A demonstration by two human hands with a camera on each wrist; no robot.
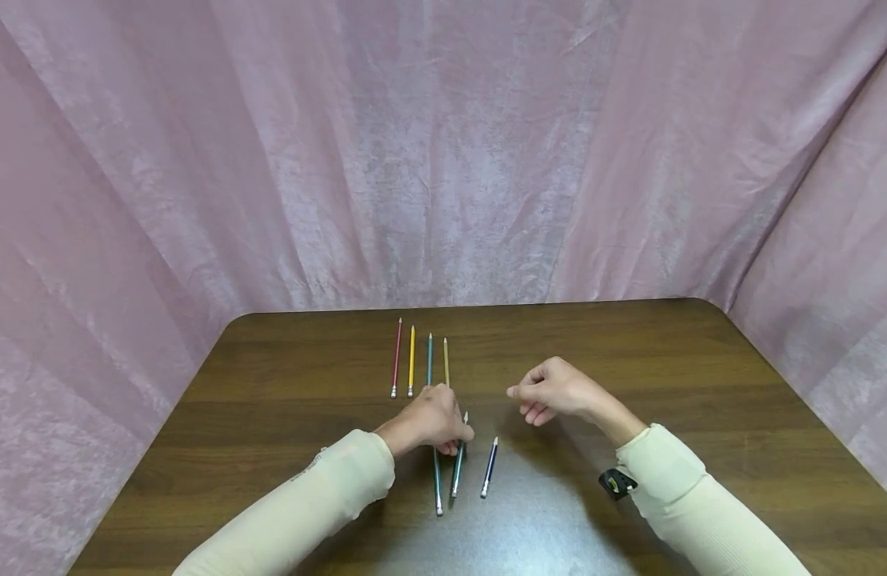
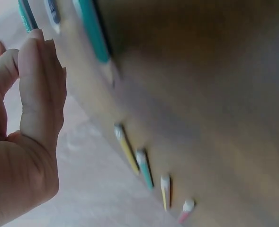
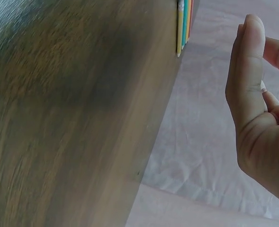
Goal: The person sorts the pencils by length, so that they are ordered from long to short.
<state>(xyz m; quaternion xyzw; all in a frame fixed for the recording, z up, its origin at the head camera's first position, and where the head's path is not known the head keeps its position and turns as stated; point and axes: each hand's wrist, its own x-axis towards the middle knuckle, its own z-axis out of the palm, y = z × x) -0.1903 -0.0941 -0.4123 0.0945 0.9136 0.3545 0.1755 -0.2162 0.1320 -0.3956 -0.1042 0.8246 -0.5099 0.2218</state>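
My left hand (image 1: pixel 430 416) pinches a teal pencil (image 1: pixel 457 470) near its middle. Its eraser end seems slightly off the table, and its tip shows past the fingers. Left of it, another teal pencil (image 1: pixel 437 484) lies partly covered by the hand. A short dark blue pencil (image 1: pixel 490 466) rests on the table to the right. My right hand (image 1: pixel 558 390) hovers over the table with loosely bent fingers and nothing in them. In the left wrist view the held pencil (image 2: pixel 27 15) shows at the fingertips.
Farther back lie a red pencil (image 1: pixel 397 358), a yellow pencil (image 1: pixel 412 360), a blue pencil (image 1: pixel 429 360) and a gold pencil (image 1: pixel 446 362), side by side with tips pointing away. The brown table (image 1: pixel 270 400) ends at pink curtains (image 1: pixel 443 160).
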